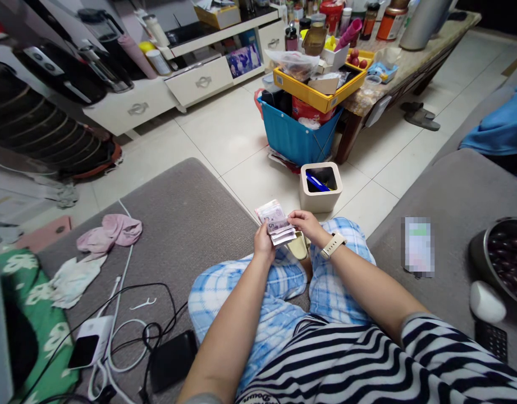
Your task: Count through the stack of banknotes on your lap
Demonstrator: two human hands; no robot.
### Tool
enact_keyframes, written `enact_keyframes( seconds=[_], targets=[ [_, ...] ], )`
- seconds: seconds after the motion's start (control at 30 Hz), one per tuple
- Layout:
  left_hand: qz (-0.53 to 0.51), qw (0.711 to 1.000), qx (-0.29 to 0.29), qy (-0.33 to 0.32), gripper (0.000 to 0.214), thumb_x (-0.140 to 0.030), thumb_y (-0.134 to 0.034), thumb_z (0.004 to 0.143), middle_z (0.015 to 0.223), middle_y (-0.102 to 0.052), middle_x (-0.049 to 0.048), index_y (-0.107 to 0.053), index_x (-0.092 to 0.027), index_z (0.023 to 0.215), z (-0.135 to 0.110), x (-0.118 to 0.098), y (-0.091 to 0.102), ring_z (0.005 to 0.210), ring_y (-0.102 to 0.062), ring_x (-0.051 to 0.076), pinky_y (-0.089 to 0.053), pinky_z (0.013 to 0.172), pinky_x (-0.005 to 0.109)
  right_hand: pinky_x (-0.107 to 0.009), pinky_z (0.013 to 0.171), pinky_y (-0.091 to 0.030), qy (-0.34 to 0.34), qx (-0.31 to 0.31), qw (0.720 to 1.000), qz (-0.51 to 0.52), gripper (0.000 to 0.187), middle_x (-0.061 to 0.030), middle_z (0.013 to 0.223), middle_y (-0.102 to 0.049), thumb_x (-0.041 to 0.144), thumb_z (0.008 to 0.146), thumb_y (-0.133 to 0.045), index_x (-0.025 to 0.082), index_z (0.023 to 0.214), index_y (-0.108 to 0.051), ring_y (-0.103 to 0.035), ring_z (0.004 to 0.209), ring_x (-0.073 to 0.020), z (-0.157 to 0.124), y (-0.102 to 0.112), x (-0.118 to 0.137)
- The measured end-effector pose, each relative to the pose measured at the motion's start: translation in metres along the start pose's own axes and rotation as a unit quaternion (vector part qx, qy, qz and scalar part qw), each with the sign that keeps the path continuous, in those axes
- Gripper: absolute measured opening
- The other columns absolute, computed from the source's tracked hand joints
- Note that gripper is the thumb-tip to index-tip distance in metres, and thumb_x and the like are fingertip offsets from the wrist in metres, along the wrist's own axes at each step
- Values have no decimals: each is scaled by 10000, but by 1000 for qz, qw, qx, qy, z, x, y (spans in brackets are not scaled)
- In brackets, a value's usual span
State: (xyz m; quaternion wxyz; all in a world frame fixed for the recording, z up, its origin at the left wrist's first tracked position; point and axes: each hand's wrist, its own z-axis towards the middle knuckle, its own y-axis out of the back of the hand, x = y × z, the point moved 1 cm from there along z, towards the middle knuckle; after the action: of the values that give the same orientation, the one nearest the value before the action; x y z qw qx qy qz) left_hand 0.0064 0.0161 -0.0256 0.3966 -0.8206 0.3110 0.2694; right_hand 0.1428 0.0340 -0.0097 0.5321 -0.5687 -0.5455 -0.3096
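A stack of banknotes (273, 217), pale purple with a printed 5 on the top note, is held over my lap. My left hand (264, 242) grips the stack at its lower left side, thumb on top. At the right edge, my right hand (306, 224) pinches the notes between thumb and fingers; a few note ends fan out below it. A cream-strapped watch (334, 245) is on my right wrist. Beneath the notes, a pale yellowish slipper (299, 246) shows partly between my legs. The undersides of the notes and some fingers are hidden.
A beige bin (321, 199) stands on the floor just ahead, with a blue item inside. Behind it are a blue basket (298, 132) and a yellow tray (321, 95). Cables and a black box (173, 362) lie left; a blurred-out phone-like item (418, 247) and a pot (504, 258) are right.
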Motion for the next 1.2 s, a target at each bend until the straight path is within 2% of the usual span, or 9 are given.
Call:
enact_keyframes(
  seconds=[0.3, 0.43, 0.5, 0.73, 0.93, 1.2],
  targets=[
    [-6, 1000, 9, -5, 176, -252, -662, 755, 813, -728, 96, -669, -108, 855, 0, -1, 0, 773, -706, 235, -535, 807, 373, -248, 514, -269, 22, 0, 1000, -4, 289, 39, 551, -454, 438, 686, -672, 172, 620, -581, -353, 507, -89, 1, 2, -4],
    [7, 1000, 17, -7, 234, -275, -704, 721, 827, -728, 101, -672, -102, 876, 1, 1, 2, 778, -704, 244, -532, 806, 386, -251, 507, -249, 35, -4, 999, -27, 307, 26, 561, -485, 466, 719, -651, 168, 650, -618, -342, 509, -95, 2, 4, -6],
    [12, 1000, 26, -7, 268, -287, -722, 707, 848, -729, 104, -674, -104, 897, 2, 1, 3, 802, -703, 254, -530, 813, 396, -252, 503, -236, 41, -12, 998, -38, 320, 36, 529, -447, 480, 727, -647, 169, 655, -628, -321, 501, -96, 2, 5, -6],
    [20, 999, 29, -13, 280, -271, -763, 653, 835, -726, 91, -668, -117, 866, 4, 2, 5, 812, -699, 250, -524, 824, 394, -252, 531, -276, 45, -40, 997, -37, 305, 49, 514, -414, 462, 669, -693, 174, 621, -607, -348, 526, -100, 3, 5, -4],
    [31, 999, 35, -10, 302, -227, -778, 616, 805, -723, 81, -667, -119, 875, 3, 2, 6, 792, -696, 235, -522, 833, 386, -249, 546, -328, 33, -40, 999, 8, 272, 22, 624, -540, 427, 656, -709, 177, 653, -601, -422, 551, -97, 1, 3, 1],
    [26, 999, 28, -6, 282, -281, -741, 677, 824, -723, 90, -675, -113, 893, -2, -1, 2, 781, -697, 243, -536, 809, 400, -264, 548, -348, 34, -36, 999, -8, 270, -16, 660, -612, 429, 677, -696, 163, 720, -702, -444, 543, -106, -1, 3, 2]
  ],
)
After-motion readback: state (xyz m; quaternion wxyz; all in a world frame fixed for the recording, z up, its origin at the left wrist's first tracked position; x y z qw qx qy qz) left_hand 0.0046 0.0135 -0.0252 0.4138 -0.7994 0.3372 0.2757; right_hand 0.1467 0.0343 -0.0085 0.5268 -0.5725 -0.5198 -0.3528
